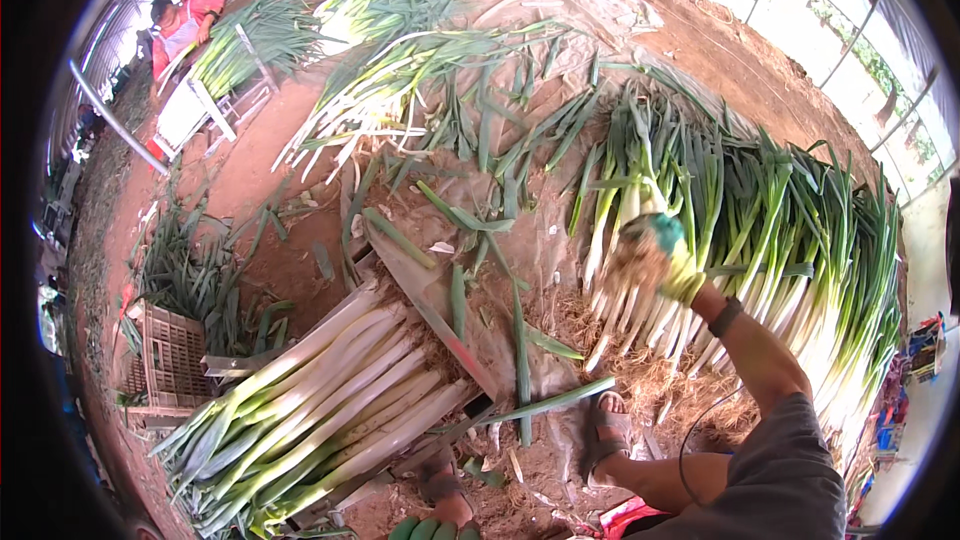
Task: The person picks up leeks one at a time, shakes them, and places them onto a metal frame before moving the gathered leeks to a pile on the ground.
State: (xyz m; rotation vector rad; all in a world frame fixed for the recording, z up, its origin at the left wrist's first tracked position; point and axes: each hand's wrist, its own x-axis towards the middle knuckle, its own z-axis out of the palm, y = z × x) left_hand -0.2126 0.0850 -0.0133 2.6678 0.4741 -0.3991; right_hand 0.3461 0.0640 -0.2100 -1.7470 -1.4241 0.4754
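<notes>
So we had our right hand [680, 262] in a green and yellow glove, just right of the frame's middle, with the fingers wrapped around the hairy root end of a clump of leeks [637, 256]. The stalks pointed up the frame, right over the big row of leeks [790, 270] filling the right side. It was too blurry for us to count how many we were holding. A dark band [725, 317] sat on that wrist.

Our left hand [432, 530] only poked in at the bottom edge, green-gloved fingertips and not much else, so we honestly can't tell if it was gripping anything.

At lower left we had a thick stack of leeks [330, 390] on a metal stand [425, 285], roots toward the middle, green tops toward the bottom left corner. A plastic crate [172, 355] was beside it, near a heap of loose leaves [190, 265]. Our sandals [608, 430] were down on the dirt between the stack and the row. More leeks [385, 90] lay around the upper middle, and a co-worker [185, 25] in a pink top was at the upper left.
</notes>
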